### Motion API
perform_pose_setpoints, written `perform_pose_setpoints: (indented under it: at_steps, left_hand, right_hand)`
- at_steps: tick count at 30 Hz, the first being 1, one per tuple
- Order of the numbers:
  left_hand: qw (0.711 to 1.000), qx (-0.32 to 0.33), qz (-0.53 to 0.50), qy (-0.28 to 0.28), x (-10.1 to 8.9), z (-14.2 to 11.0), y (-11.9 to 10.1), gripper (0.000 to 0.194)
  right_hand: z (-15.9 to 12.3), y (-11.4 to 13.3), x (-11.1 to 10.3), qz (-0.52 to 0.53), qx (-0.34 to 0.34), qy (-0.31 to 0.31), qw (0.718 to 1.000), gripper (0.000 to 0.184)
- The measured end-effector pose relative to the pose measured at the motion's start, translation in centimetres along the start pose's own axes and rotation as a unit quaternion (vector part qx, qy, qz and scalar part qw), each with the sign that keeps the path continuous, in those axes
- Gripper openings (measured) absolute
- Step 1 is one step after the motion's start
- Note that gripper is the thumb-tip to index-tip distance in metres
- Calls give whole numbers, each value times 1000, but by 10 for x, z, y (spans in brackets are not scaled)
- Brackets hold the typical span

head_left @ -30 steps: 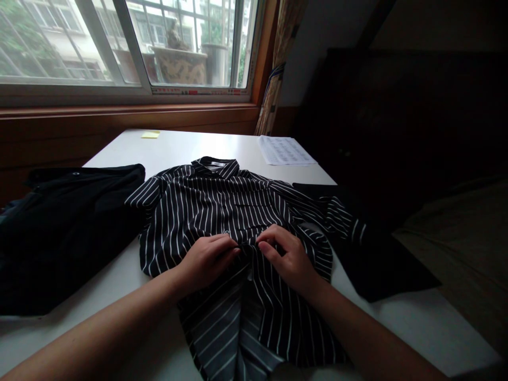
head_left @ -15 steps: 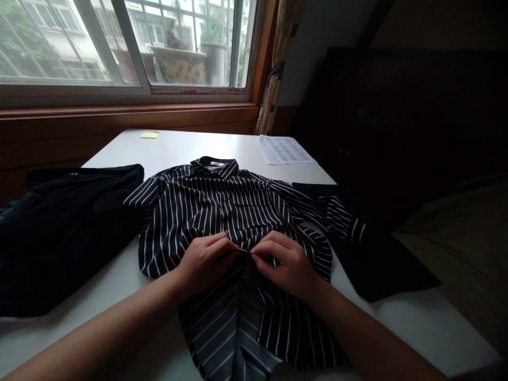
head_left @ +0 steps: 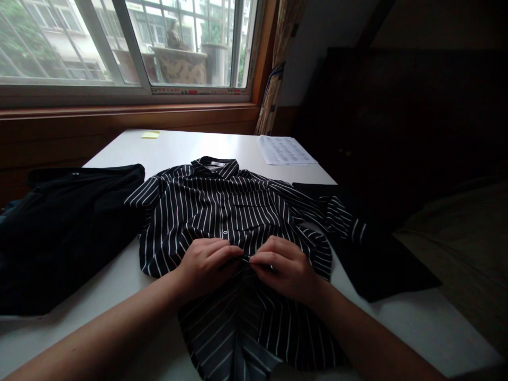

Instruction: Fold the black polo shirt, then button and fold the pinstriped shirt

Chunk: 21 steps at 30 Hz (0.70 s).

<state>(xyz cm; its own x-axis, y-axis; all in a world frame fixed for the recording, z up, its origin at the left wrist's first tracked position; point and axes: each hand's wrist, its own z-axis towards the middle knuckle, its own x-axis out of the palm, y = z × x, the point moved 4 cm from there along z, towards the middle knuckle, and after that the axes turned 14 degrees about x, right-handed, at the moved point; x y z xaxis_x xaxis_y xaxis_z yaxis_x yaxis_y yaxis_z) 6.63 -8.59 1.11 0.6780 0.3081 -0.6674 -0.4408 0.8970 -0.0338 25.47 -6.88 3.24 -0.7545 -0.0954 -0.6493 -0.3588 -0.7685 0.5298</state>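
Note:
A black shirt with white stripes point(head_left: 210, 203) lies front up on the white table, its collar point(head_left: 216, 165) toward the window. Above my hands the front is closed, and one pale button point(head_left: 225, 232) shows; below them the two front edges hang apart. My left hand point(head_left: 210, 264) pinches the front edge between thumb and fingers. Close beside it, my right hand point(head_left: 283, 267) pinches the same strip of cloth from the other side. The fingertips nearly meet, and whatever lies between them is mostly hidden.
Folded dark clothing point(head_left: 67, 238) lies on the left of the white table point(head_left: 178, 140). A flat black cloth point(head_left: 381, 264) is under the shirt's right sleeve. Printed sheets point(head_left: 286, 150) and a yellow sticky note point(head_left: 151, 135) lie at the far edge, below the window point(head_left: 186, 42).
Both hands have turned slightly and lowered the pinched cloth a little toward me. The button above them now shows more fully. The rest of the shirt stays in place.

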Motion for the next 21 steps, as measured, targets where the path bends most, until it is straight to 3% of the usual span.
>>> perform_pose_setpoints:
  at_steps: [7,10,14,21]
  left_hand:
    - [999,22,11,-21,-5,2,-1,7]
    - [999,33,7,-9,-2,-1,-1,5]
    - [999,33,4,7,1,-5,-1,3]
    - [999,29,16,29,1,-4,-3,10]
  right_hand:
    - [1,3,0,36,16,-1,999,6]
    - [0,-2,0,54,44,-25,997,13]
    - [1,-5,2,35,43,-12,998,27]
    - [1,-1,3,-16,35,-32,999,14]
